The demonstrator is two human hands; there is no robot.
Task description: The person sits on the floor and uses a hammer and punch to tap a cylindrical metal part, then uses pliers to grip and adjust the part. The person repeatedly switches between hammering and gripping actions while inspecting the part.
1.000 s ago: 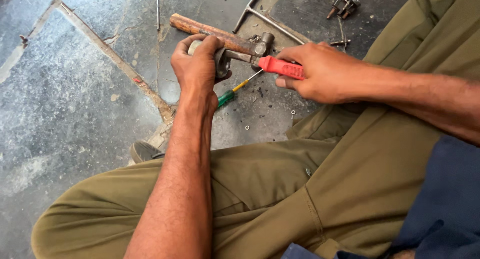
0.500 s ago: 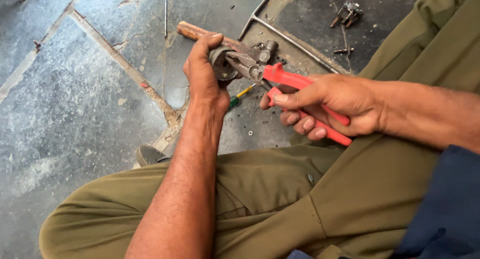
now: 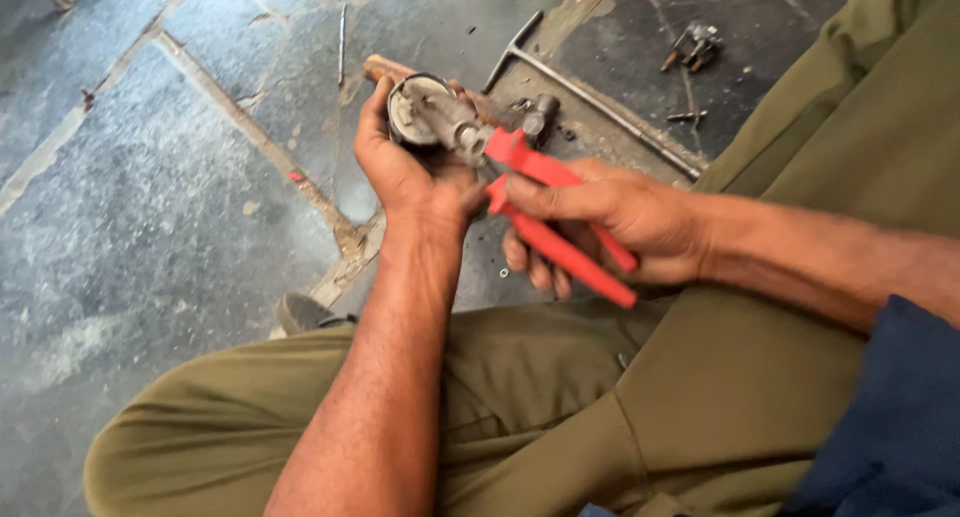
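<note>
Left hand (image 3: pixel 415 182) cups round metal part (image 3: pixel 425 112) above the stone floor (image 3: pixel 150 197); right hand (image 3: pixel 610 222) squeezes red-handled pliers (image 3: pixel 545 202) on its fitting. Pliers could slip (small bite), jabbing the palm or dropping the part.

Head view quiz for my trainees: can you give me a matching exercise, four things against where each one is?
Things:
1 round metal part
2 red-handled pliers
3 T-shaped metal rod
4 small pile of bolts

Places:
A in the right hand
B on the floor at the top right
C in the left hand
D on the floor beyond the hands

Pairs: 1-C, 2-A, 3-D, 4-B
</note>
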